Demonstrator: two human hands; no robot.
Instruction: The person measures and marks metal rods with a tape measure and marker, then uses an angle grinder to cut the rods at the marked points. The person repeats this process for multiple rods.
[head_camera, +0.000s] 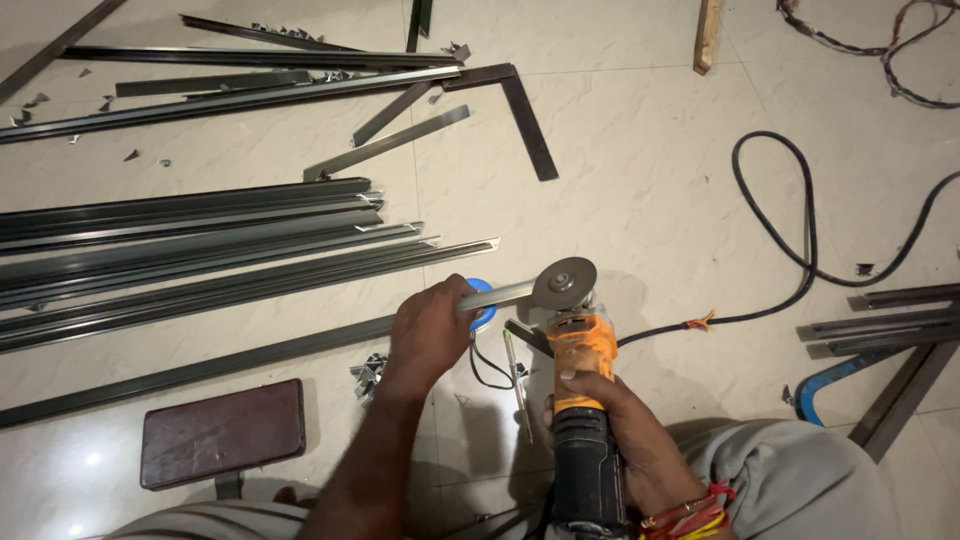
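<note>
My right hand (612, 432) grips the black body of an orange angle grinder (580, 345), its grey cutting disc (564, 283) upright near the floor. My left hand (428, 333) is closed around a short flat metal strip (502, 294) whose end meets the disc. A blue round object (484, 300) shows partly behind my left fingers. A pen or scriber (518, 380) lies on the floor between my hands. Under my left hand a long metal strip (200, 372) runs off to the left.
Long metal channels (200, 255) lie in a pile on the left, with more strips and a steel square (525, 115) farther back. A dark red stool seat (222, 433) sits at lower left. The black power cable (790, 230) loops right, beside more metal pieces (890, 325).
</note>
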